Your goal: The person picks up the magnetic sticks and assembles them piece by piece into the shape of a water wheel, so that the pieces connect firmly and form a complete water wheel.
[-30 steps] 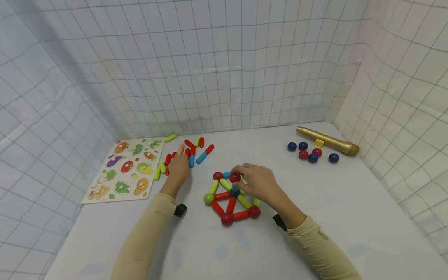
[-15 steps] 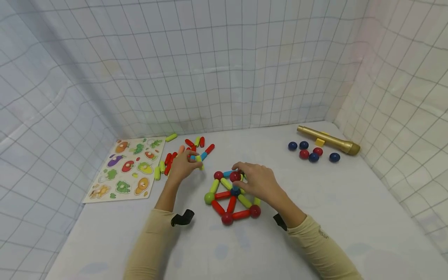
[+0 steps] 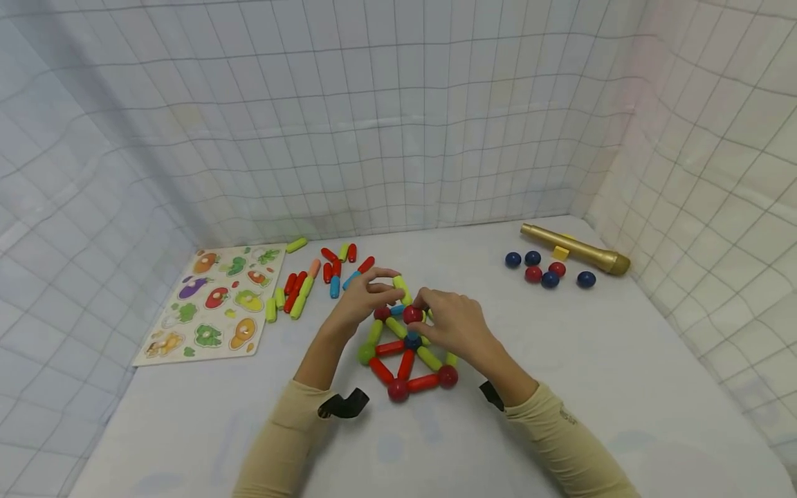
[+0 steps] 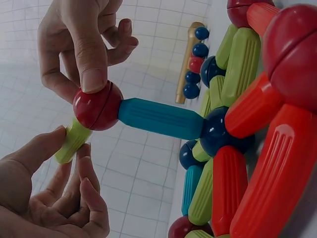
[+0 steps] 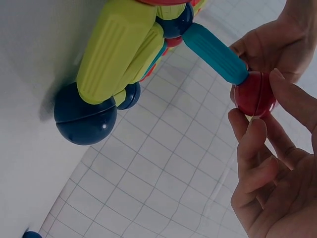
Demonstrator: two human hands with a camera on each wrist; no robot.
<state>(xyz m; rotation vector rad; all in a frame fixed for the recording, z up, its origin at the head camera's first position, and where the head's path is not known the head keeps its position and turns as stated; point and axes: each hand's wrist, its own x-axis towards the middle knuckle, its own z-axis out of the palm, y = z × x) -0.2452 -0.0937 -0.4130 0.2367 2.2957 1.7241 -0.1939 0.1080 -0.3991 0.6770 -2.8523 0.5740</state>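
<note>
Your left hand (image 3: pixel 364 299) has carried a green stick (image 3: pixel 401 288) from the stick pile (image 3: pixel 317 278) to the red ball (image 3: pixel 412 315) your right hand (image 3: pixel 453 325) pinches atop the frame (image 3: pixel 407 353), five balls (image 3: pixel 548 270) beside a gold microphone (image 3: pixel 575 249).

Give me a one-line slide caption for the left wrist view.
Right hand holds a red ball atop a blue rod; left hand brings a green rod against it.

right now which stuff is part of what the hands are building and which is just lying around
In hand:
- left hand pinching a green rod
- right hand holding the raised red ball
- rod-and-ball frame

Lying about:
- vegetable puzzle board
- gold toy microphone
- loose balls
- spare rods
</note>
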